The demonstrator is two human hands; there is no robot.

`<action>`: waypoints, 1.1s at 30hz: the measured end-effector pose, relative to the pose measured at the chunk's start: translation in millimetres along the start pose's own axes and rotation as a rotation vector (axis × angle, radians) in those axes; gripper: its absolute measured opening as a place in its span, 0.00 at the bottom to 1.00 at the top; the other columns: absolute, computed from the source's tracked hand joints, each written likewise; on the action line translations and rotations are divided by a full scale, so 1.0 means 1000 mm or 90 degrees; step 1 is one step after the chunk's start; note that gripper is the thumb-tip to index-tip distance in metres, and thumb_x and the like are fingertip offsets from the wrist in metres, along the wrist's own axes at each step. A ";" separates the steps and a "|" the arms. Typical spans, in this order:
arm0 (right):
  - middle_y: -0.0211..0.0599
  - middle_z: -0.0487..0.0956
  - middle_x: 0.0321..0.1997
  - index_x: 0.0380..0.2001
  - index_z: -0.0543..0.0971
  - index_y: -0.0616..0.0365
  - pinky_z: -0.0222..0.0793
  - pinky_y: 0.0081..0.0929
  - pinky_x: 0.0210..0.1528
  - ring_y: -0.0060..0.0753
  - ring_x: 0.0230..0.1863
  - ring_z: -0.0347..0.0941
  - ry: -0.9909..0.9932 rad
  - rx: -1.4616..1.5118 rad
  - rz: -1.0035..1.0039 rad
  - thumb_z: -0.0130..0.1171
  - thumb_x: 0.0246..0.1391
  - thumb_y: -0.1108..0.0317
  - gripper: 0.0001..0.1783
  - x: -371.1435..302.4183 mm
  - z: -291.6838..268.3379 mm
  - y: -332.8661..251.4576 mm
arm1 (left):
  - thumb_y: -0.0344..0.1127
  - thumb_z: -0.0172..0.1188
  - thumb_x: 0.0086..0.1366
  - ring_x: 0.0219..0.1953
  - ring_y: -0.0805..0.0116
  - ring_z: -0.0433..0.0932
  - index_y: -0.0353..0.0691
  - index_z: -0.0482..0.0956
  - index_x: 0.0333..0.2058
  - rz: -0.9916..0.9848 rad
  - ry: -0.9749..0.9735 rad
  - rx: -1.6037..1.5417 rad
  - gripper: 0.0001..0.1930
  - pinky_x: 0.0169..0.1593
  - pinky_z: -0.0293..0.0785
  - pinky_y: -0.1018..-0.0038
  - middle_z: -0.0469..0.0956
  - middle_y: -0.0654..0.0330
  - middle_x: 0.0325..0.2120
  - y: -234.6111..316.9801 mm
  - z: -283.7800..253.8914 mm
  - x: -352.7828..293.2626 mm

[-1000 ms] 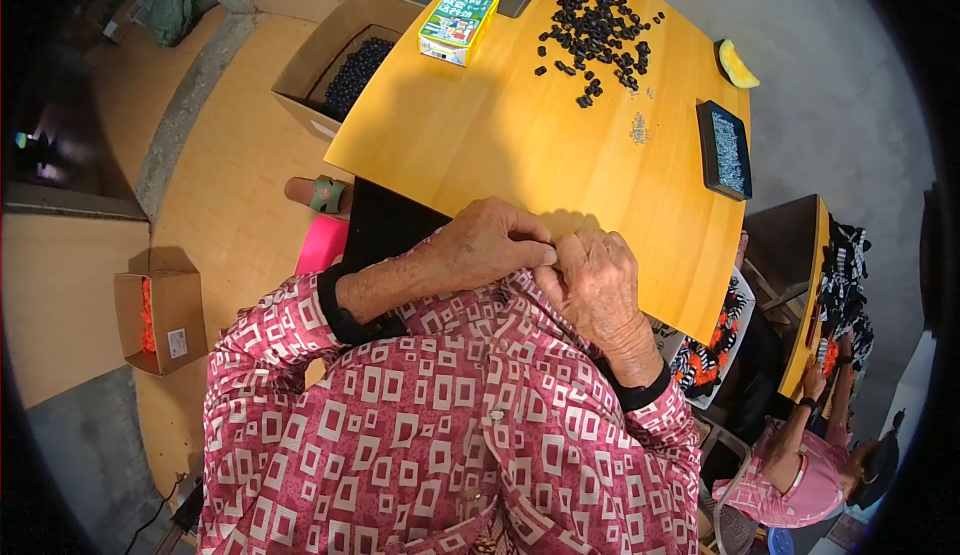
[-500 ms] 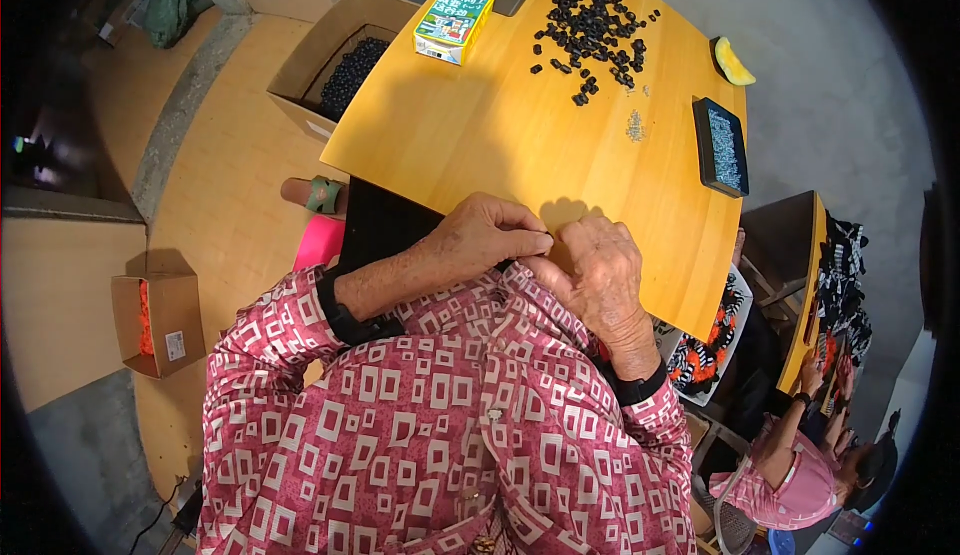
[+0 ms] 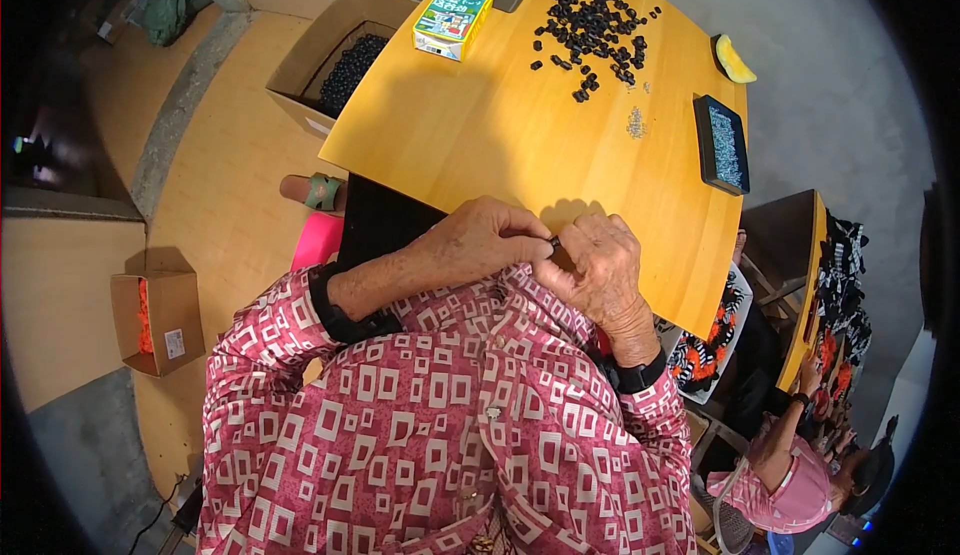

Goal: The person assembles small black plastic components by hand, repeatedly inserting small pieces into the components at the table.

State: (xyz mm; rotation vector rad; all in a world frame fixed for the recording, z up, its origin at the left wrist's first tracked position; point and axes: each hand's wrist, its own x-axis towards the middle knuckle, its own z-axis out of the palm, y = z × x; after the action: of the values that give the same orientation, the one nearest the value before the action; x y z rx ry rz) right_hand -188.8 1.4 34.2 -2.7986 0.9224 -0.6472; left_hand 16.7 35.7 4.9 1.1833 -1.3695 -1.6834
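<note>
Okay, starting at your far left, there's a small cardboard carton (image 3: pixel 185 305) with orange stuff (image 3: pixel 144 317) in it and a white label (image 3: pixel 175 343) whose print is too tiny to make out. Next to it is a pale wood-look floor (image 3: pixel 235 145), with a grey strip (image 3: pixel 178 125) running through it. A bigger open cardboard box (image 3: pixel 290 65), full of dark little pieces (image 3: pixel 352 75), sits against your table's left edge. The table (image 3: pixel 400 145) itself is smooth yellow wood, with your shadow across it. Near its back left you've got a yellow-and-green box (image 3: pixel 452 21) with big pale lettering and a small picture on the front.

Your left hand (image 3: pixel 485 240) has thumb and forefinger pinched shut on a small black piece (image 3: pixel 555 242), right at the table's near edge. Your right hand (image 3: pixel 600 263) is curled up against it; its fingertips are hidden, so I can't tell how firmly it grips.

Beyond them, loose black pieces (image 3: pixel 592 40) are scattered over the wood, then tiny silvery bits (image 3: pixel 636 123), a black tray (image 3: pixel 708 170) and a yellow wedge (image 3: pixel 737 62). Far right, a co-worker (image 3: pixel 785 490) in pink is at another table (image 3: pixel 808 295).
</note>
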 end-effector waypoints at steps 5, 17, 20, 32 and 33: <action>0.37 0.68 0.19 0.19 0.72 0.56 0.66 0.36 0.28 0.41 0.22 0.70 0.015 -0.004 -0.006 0.68 0.41 0.63 0.14 -0.002 0.009 -0.003 | 0.29 0.64 0.63 0.37 0.78 0.78 0.30 0.83 0.41 0.004 0.021 0.011 0.10 0.44 0.75 0.78 0.83 0.62 0.34 -0.005 0.005 -0.001; 0.38 0.72 0.19 0.20 0.74 0.57 0.71 0.38 0.29 0.43 0.23 0.74 -0.017 0.007 -0.017 0.70 0.42 0.60 0.16 -0.004 0.009 0.000 | 0.36 0.64 0.60 0.29 0.74 0.79 0.31 0.85 0.35 0.034 0.035 0.020 0.12 0.37 0.75 0.73 0.84 0.57 0.26 -0.006 0.004 0.000; 0.38 0.74 0.19 0.19 0.75 0.57 0.72 0.38 0.29 0.43 0.23 0.75 0.006 0.017 -0.015 0.69 0.42 0.60 0.15 -0.001 0.007 0.000 | 0.37 0.64 0.60 0.30 0.74 0.79 0.31 0.84 0.36 0.037 0.013 0.005 0.13 0.37 0.74 0.73 0.84 0.57 0.26 -0.004 0.001 -0.002; 0.44 0.78 0.22 0.25 0.80 0.62 0.75 0.39 0.31 0.46 0.26 0.78 -0.111 0.061 0.057 0.65 0.48 0.58 0.16 0.002 -0.003 -0.013 | 0.31 0.63 0.64 0.36 0.79 0.77 0.31 0.83 0.40 -0.015 0.000 0.064 0.09 0.43 0.74 0.78 0.83 0.63 0.32 0.002 0.004 -0.007; 0.44 0.78 0.22 0.25 0.80 0.62 0.75 0.39 0.31 0.46 0.26 0.78 -0.111 0.060 0.058 0.65 0.48 0.58 0.16 0.000 -0.002 -0.012 | 0.31 0.63 0.64 0.36 0.79 0.77 0.31 0.83 0.40 -0.015 -0.002 0.064 0.09 0.43 0.74 0.78 0.83 0.63 0.32 0.000 0.003 -0.007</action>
State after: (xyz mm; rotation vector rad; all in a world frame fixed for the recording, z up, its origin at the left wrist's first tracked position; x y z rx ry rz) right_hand -183.2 11.2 39.2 -2.6621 0.9531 -0.4147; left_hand 16.3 43.0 6.2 1.2575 -1.4620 -1.6494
